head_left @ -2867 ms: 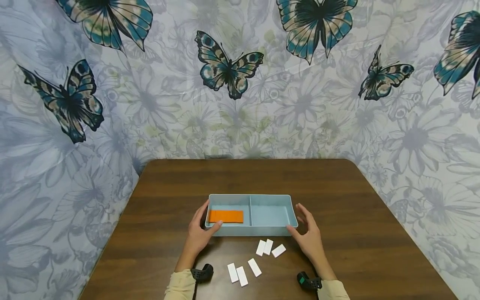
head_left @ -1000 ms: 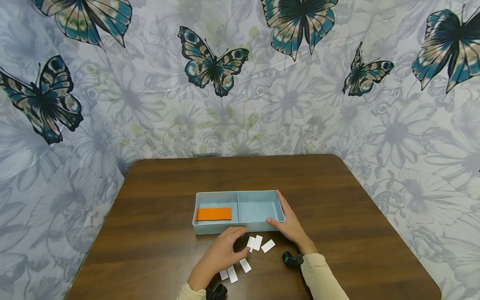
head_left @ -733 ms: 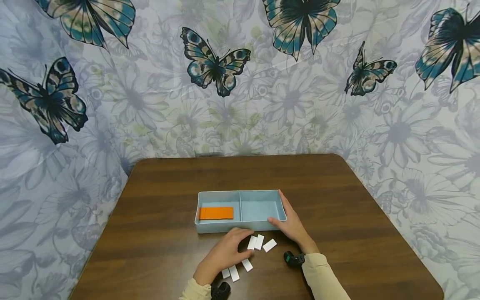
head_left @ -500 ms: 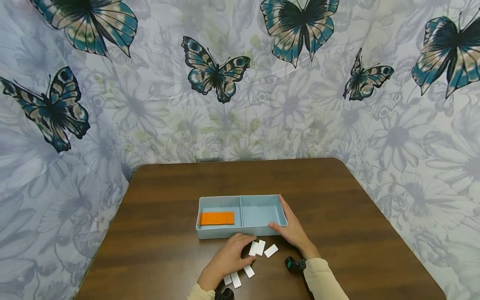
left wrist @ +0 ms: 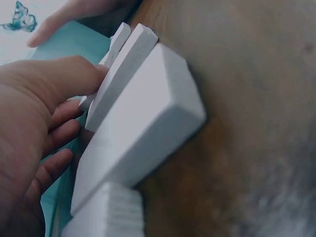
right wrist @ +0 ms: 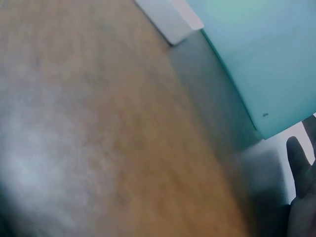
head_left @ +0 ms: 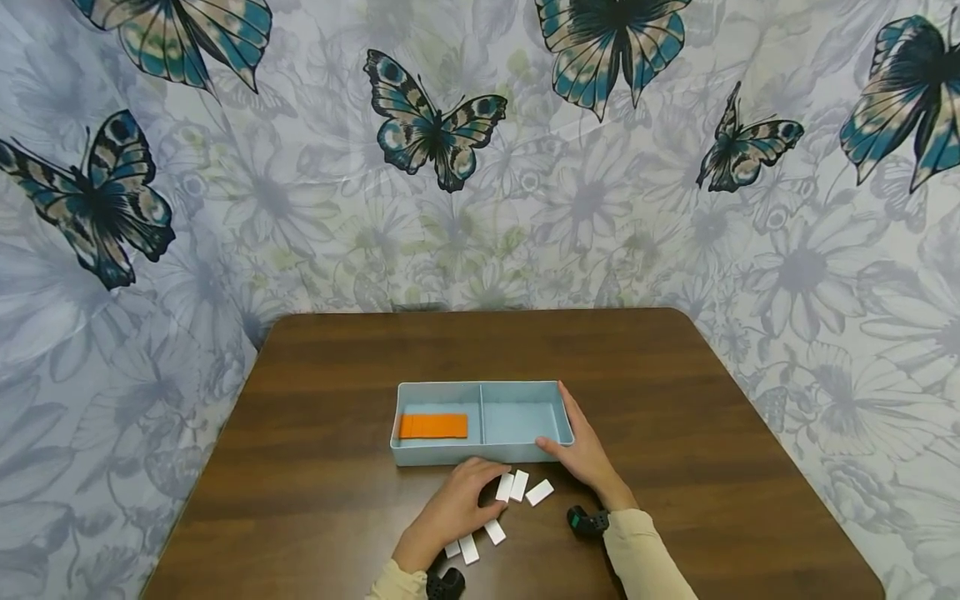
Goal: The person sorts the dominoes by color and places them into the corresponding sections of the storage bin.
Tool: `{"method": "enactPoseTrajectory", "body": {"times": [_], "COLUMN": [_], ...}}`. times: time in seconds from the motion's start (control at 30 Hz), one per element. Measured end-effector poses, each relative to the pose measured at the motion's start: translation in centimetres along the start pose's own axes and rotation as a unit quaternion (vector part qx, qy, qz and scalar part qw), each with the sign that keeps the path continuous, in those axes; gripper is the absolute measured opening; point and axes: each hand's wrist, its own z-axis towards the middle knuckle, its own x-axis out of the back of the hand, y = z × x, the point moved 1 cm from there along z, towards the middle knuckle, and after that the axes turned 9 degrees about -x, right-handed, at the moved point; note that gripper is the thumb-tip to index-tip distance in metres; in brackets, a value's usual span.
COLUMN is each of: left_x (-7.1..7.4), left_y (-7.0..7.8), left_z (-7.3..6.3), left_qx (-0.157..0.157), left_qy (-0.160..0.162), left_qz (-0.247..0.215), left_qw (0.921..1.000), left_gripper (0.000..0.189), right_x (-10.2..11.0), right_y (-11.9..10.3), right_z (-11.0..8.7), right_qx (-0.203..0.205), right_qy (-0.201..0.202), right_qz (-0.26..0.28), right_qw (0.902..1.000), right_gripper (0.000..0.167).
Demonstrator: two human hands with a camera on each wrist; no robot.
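Observation:
My left hand (head_left: 453,504) is over the small white blocks, its thumb and fingertips pinching one white block (head_left: 505,487) at the table. Two more white blocks, one upright-angled (head_left: 519,486) and one slanted (head_left: 539,492), lie just right of it. Several others, such as a white block (head_left: 468,549), lie below the palm, partly covered by the hand. In the left wrist view a large white block (left wrist: 138,113) fills the foreground. My right hand (head_left: 588,458) grips the right end of a light blue two-part box (head_left: 442,454), thumb at its front rim.
An orange rectangular piece (head_left: 433,426) lies in the box's left compartment. A divider (head_left: 482,412) separates the two compartments. Black devices (head_left: 587,521) are strapped to both wrists. Beyond the brown table (head_left: 337,358) hangs a butterfly-patterned cloth (head_left: 585,250).
My left hand has left the box's left end and come down to the white blocks. My right hand has moved in against the box's right end. Both hold nearly still over the last second.

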Motion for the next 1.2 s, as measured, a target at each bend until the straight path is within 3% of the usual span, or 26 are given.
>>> {"method": "enactPoseTrajectory", "body": {"times": [0.2,0.47,0.7,0.97,1.2], "left_x": [0.1,1.3,3.3,5.9,6.3], "left_y": [-0.1,0.4,1.7,1.8,0.8], "left_z": [-0.1,-0.1,0.4,3.1,5.0], "left_qx": [-0.004,0.029,0.016,-0.023,0.019], "left_qy": [0.027,0.036,0.083,0.139,0.120], "left_qz": [-0.012,-0.027,-0.033,-0.021,-0.020], "left_qw": [0.9995,0.9986,0.9959,0.9897,0.9924], "left_gripper": [0.046,0.047,0.045,0.045,0.042], "right_x": [-0.1,0.2,0.0,0.2,0.1], "right_y": [0.1,0.2,0.2,0.1,0.1], "right_z": [0.4,0.5,0.4,0.7,0.7], "right_qx": [0.010,0.026,0.037,0.033,0.031], "right_qy": [0.001,0.005,0.009,0.012,0.009], "right_qz": [-0.001,-0.002,0.000,-0.001,-0.003], "right_qw": [1.0000,0.9996,0.9993,0.9994,0.9995], "right_gripper": [0.105,0.103,0.103,0.103,0.104]}}
